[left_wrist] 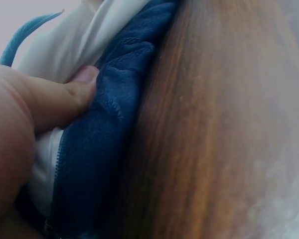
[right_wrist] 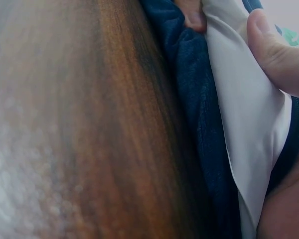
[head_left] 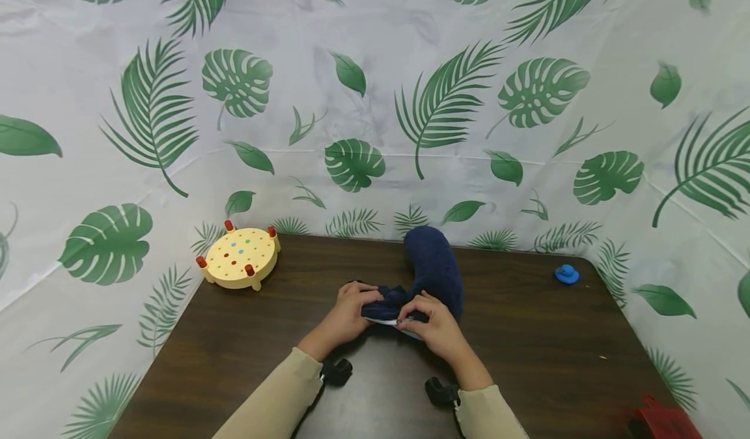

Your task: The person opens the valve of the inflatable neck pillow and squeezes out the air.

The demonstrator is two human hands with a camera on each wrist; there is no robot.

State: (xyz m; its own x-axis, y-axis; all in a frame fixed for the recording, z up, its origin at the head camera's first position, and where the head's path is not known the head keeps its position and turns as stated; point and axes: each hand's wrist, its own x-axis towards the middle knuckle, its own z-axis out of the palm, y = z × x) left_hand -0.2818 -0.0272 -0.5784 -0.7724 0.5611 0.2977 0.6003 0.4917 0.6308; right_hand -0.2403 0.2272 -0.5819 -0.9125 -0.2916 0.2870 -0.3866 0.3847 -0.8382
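A curved navy plush neck pillow point(head_left: 434, 263) lies on the brown table point(head_left: 515, 335), its far end plump and its near end crumpled. Along the near edge the cover gapes, and white inner fabric point(right_wrist: 244, 99) shows through. My left hand point(head_left: 349, 312) grips the cover's left part; in the left wrist view the thumb presses beside the zipper teeth point(left_wrist: 58, 157). With thumb and fingers, my right hand point(head_left: 432, 323) pinches the opening's edge on the right. The right wrist view shows that thumb against the white fabric, with navy trim beside it.
At the back left stands a round yellow pegboard-like toy point(head_left: 241, 260) with red pegs and coloured dots. A small blue hat-shaped piece point(head_left: 566, 273) lies at the back right. Something red point(head_left: 665, 419) sits at the front right corner. A leaf-printed cloth point(head_left: 363, 100) hangs behind the table.
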